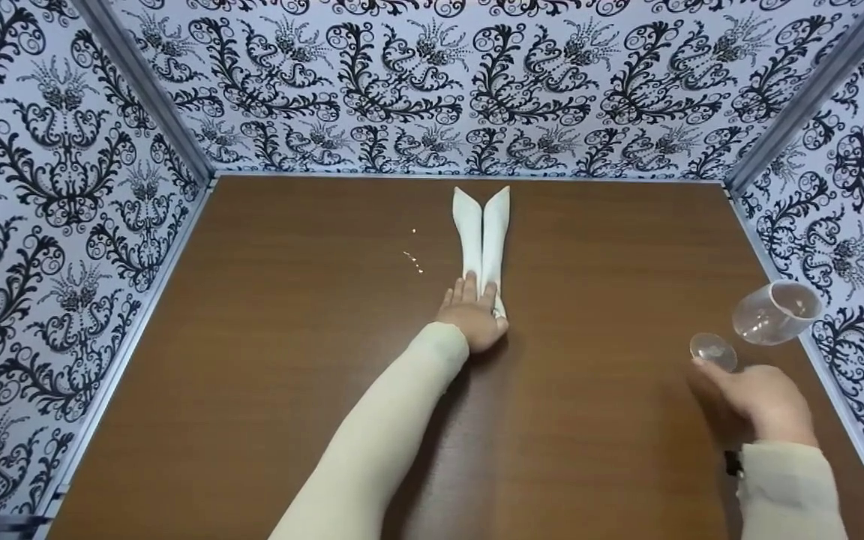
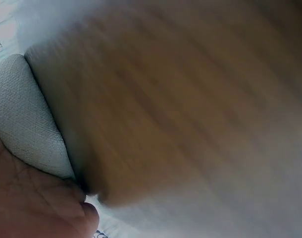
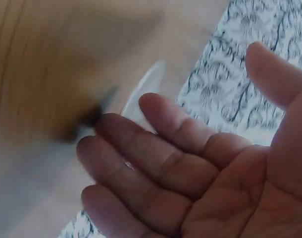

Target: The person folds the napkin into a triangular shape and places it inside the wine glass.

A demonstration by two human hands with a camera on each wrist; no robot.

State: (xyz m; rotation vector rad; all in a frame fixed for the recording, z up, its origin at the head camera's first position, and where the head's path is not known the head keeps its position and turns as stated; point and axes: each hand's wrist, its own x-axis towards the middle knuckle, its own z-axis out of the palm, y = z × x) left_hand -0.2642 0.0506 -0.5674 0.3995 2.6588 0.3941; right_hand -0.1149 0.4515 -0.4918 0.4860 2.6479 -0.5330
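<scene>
A white cloth napkin [image 1: 468, 217], folded into two long rolls with pointed tips, lies on the brown table near its far edge. My left hand [image 1: 475, 316] rests on its near end, fingers stretched forward along the cloth. In the left wrist view, the napkin roll [image 2: 32, 119] lies against the palm. On the right is a clear stemmed glass [image 1: 766, 319], its round foot beside my right thumb. My right hand [image 1: 766, 397] is close to that foot; the right wrist view has its fingers [image 3: 156, 158] loosely extended, thumb apart, with the glass foot partly hidden behind them.
The brown wooden table [image 1: 289, 300] has patterned black-and-white walls [image 1: 402, 82] at the back and both sides, with metal rails along the edges. A few small pale specks [image 1: 413, 259] lie left of the napkin. The glass stands near the right edge.
</scene>
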